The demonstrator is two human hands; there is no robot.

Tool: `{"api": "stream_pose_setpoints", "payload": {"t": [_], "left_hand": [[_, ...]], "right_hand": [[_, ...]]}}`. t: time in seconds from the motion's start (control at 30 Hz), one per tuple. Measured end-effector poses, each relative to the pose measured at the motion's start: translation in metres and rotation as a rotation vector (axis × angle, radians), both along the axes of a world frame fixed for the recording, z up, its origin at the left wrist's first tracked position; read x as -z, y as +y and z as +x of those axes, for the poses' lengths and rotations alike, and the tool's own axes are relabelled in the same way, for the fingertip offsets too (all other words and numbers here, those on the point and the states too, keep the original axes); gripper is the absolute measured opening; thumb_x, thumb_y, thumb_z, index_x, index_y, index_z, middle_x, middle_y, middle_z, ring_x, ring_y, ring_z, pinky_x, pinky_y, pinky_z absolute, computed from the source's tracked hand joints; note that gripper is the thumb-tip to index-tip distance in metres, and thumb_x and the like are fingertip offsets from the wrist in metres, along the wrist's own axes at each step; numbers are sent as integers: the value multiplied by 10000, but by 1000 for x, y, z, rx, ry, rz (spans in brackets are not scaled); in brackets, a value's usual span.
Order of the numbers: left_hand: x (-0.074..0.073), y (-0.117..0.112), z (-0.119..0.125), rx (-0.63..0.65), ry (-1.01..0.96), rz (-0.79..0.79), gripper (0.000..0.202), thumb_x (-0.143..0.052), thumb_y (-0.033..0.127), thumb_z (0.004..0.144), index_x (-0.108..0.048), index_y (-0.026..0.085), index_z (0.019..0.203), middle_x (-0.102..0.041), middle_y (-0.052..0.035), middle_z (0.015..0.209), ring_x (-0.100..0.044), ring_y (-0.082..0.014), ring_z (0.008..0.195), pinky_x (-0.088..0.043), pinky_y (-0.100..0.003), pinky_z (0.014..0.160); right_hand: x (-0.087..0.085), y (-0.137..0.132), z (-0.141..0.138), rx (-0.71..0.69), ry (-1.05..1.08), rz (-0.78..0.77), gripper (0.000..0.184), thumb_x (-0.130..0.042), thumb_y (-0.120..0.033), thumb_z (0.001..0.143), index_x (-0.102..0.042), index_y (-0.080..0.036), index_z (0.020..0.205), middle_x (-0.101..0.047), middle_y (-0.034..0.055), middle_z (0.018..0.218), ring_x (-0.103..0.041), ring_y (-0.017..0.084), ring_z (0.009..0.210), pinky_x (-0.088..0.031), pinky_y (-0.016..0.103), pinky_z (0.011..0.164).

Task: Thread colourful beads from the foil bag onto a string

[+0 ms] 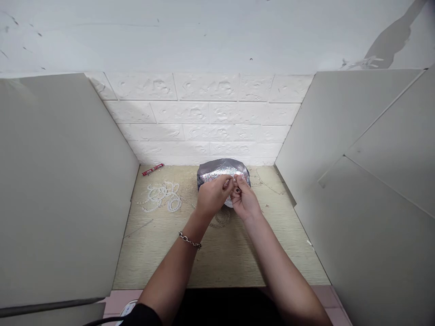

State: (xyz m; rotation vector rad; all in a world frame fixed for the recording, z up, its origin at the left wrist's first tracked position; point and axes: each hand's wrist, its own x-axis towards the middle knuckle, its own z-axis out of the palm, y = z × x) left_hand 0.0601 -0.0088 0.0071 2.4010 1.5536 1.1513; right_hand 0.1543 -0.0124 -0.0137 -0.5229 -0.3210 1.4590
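Note:
My left hand [213, 194] and my right hand [245, 200] meet above the table, just in front of a shiny silver foil bowl [220, 170]. Both hands have their fingertips pinched together on something very small, too tiny to name. A thin beaded strand [220, 222] lies on the table below my hands. My left wrist wears a chain bracelet [190, 241].
A heap of white bead strings [162, 196] lies left of the bowl, and a small red tool [152, 169] sits at the back left. Grey panels [61, 190] wall in the wooden table [224, 258] on both sides; a white brick wall stands behind.

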Motion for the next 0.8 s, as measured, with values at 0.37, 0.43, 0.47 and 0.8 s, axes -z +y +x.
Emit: {"api": "stream_pose_setpoints", "payload": {"t": [0.37,0.43,0.47,0.8], "left_hand": [[2,0,0,-12,78,55,235,-408,348,770,-596,227,841,-635,18,653,-546,-90,559,-303,-192,484],[1,0,0,-8,90,55,234,-409,347,770,-593,227,849,-634,17,644,-549,-91,559,-301,-191,480],[1,-1,0,-6,96,54,235,-408,347,771,-592,227,854,-633,17,640,-550,-91,559,-300,-190,477],[3,1,-2,39,147,139,282,-344,348,812,-590,236,892,-647,12,710,-561,-85,603,-314,-187,493]], "right_hand": [[1,0,0,2,-10,-9,131,-647,-216,596,-590,-136,682,-523,-58,529,-399,-16,413,-312,75,354],[1,0,0,3,-19,-13,137,-650,-221,593,-588,-137,682,-524,-58,527,-405,-15,415,-314,77,356],[1,0,0,4,-22,-15,140,-651,-223,592,-587,-138,682,-523,-58,526,-406,-15,416,-314,78,357],[2,0,0,3,-56,0,150,-661,-231,578,-577,-145,667,-511,-61,531,-392,-11,422,-300,86,351]]}}
